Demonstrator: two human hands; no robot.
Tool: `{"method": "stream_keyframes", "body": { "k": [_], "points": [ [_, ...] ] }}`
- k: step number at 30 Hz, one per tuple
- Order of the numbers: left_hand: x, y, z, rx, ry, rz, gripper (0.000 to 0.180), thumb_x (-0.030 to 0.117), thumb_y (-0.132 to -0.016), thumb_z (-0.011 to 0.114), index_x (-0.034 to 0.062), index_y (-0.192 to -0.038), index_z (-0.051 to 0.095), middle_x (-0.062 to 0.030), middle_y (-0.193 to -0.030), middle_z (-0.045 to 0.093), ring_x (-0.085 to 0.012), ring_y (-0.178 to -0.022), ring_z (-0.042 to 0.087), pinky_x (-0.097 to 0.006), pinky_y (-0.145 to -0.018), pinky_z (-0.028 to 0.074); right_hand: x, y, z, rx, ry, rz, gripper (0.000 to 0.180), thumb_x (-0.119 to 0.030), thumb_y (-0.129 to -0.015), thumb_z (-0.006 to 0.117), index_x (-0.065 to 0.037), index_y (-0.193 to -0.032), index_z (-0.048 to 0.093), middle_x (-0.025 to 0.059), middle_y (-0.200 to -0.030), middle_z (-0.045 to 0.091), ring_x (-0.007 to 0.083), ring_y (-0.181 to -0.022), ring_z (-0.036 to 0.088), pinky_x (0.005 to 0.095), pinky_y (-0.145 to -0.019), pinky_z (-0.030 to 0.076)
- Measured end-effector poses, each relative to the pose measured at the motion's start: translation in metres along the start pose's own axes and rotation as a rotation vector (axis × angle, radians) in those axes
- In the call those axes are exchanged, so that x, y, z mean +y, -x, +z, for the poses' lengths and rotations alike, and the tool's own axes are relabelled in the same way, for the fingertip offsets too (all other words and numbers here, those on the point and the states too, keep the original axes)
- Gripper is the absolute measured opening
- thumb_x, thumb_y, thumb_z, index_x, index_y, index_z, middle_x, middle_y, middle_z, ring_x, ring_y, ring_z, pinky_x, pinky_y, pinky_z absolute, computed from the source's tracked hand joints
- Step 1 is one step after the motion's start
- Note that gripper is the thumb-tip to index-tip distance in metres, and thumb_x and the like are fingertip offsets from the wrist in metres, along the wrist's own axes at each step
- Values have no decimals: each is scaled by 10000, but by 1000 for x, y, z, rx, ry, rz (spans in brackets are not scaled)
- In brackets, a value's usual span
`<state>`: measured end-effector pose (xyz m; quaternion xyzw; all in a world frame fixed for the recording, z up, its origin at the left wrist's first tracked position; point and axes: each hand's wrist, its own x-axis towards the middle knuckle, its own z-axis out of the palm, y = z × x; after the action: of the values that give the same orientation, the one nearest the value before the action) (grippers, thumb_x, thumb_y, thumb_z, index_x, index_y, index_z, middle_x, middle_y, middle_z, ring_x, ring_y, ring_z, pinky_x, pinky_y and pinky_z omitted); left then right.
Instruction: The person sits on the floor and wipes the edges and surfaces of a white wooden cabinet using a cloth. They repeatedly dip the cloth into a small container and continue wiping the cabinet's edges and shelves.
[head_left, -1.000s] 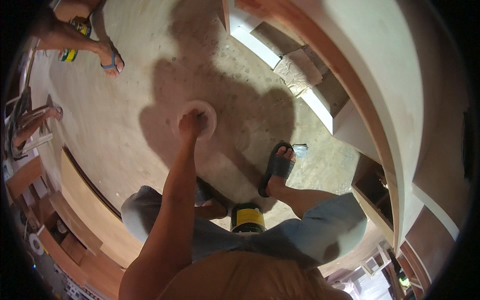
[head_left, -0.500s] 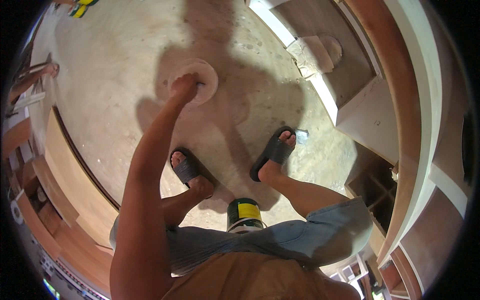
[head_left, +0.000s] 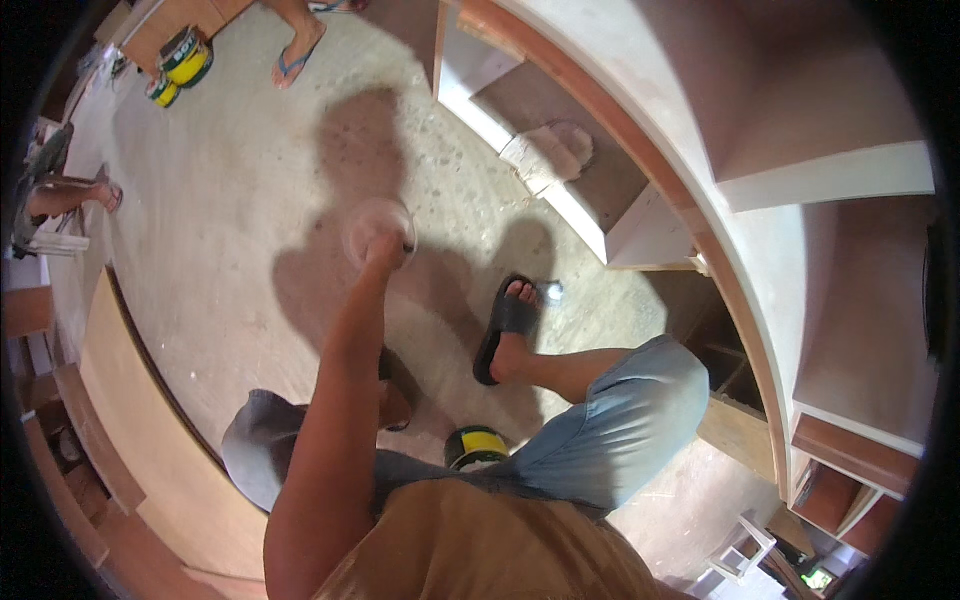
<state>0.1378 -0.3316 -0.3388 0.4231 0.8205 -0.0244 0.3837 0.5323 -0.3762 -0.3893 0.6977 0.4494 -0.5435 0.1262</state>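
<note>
The left hand (head_left: 384, 247) looks curled tight, gripping a pale disc (head_left: 374, 212) not yet released; the right hand is out of view.

The round item (head_left: 376, 213) is toned pale pinkish white. Below it, a dark bucket (head_left: 478, 443) is banded with yellow and the shorts (head_left: 635, 405) are coloured faded blue; to its left, light tan is shown by the long board (head_left: 145, 420).

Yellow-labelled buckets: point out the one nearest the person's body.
The bucket between the person's legs; the other two, a large bucket and a small bucket, stand together at the upper left.
</note>
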Motion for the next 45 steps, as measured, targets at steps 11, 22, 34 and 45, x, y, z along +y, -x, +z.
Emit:
{"method": "stream_keyframes", "body": {
  "k": [11,22,34,45],
  "points": [
    [45,52,86,159,81,89,320,204,-950,498,41,-1167,668,-186,-1216,665,-331,-1158,625,-443,-1020,458,328,302,-200,509,-489,-14,588,-567,-987,456,-3,-1055,610,102,-941,659,221,-770,615,358,-656,514],
    [43,72,95,360,149,2,280,247,-923,544,59,-1049,708,-127,-1004,726,-293,-923,704,-466,-770,543,76,312,-457,940,-594,-723,805,-581,-1022,402,14,-1537,229,199,-1529,342,294,-1392,376,429,-1153,305],
    [56,40,107,341,102,30,287,233,-900,569,92,-1088,733,-94,-1041,731,-295,-955,711,-506,-742,551,-250,252,-591,309,-581,-981,622,-470,-1032,469,15,-1421,457,106,-1341,542,218,-1184,546,349,-1020,435],
    [68,81,32,223,106,25,277,191,-905,553,94,-1094,731,-147,-1140,702,-331,-1087,656,-477,-929,498,-292,228,-539,732,-337,-1205,469,-438,-1019,538,8,-1075,672,-5,-849,578,88,-747,491,262,-639,415]
  ]
}}
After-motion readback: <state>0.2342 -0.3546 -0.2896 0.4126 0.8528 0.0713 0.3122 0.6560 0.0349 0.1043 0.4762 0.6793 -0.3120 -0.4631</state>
